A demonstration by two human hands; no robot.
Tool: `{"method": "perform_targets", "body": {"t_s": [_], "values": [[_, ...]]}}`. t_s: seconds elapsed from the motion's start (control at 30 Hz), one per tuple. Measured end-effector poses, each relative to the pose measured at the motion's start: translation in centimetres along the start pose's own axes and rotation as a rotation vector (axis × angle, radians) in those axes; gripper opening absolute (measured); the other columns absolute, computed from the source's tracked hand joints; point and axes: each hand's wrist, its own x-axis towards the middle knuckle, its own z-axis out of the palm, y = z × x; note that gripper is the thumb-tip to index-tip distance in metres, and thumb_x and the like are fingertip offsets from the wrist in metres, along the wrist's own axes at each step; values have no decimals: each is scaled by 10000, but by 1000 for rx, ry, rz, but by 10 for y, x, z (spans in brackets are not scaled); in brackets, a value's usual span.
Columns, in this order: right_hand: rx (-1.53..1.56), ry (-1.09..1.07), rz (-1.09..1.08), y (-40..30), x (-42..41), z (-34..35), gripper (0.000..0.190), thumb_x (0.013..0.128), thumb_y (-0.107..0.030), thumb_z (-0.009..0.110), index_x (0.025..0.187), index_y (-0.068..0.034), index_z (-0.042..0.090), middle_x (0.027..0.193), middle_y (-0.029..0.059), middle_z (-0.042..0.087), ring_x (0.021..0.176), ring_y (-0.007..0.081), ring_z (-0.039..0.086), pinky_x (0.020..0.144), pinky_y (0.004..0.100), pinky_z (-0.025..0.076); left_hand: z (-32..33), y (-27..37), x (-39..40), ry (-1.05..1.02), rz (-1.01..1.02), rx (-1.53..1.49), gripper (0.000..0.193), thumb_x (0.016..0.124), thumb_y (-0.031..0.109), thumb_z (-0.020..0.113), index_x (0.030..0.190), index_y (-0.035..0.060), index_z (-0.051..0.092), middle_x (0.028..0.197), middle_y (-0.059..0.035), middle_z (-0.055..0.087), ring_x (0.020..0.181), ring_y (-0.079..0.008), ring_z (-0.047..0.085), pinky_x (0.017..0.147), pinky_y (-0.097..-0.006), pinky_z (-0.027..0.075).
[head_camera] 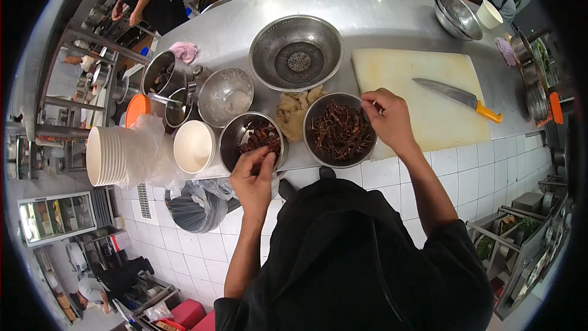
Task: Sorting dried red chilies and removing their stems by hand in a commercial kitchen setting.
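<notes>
My left hand [252,179] is over the near rim of a steel bowl [225,147] holding dried red chilies [259,138]. Its thumb and fingertips pinch what looks like one dark red chili. To the right, a second steel bowl [310,147] is heaped with dried chilies and thin stems [342,131]. At that bowl's right rim is my right hand [390,119], fingers bent, thumb near the index finger; whether it grips the rim or a small piece is hidden. A crumpled tan cloth [291,117] lies between the bowls.
A cutting board [413,124] bears a knife with a yellow handle [488,112]. Behind the bowls sits a steel colander [262,64]. Stacked white tubs [105,156], another tub [193,147] and a whitish-coated bowl [220,96] stand left. Co-workers are across the table [367,4].
</notes>
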Motion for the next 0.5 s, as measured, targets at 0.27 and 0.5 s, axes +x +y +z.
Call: {"method": "perform_targets", "body": {"t_s": [0.27,0.5], "values": [[-425,-333,-273,14,0,21,261,704,15,640,929,-69,741,941,146,608,881,320,643,798,422,523,-3,-21,-1,101,166,382,277,818,100,745,1074,11,690,1085,-168,644,964,-326,645,844,-368,508],[-658,-463,-392,19,14,38,303,734,4,609,986,-92,746,949,144,572,880,321,633,782,419,523,0,-14,-4,96,54,358,214,826,97,737,1022,16,707,1026,-156,654,941,-303,653,840,-358,509]]}}
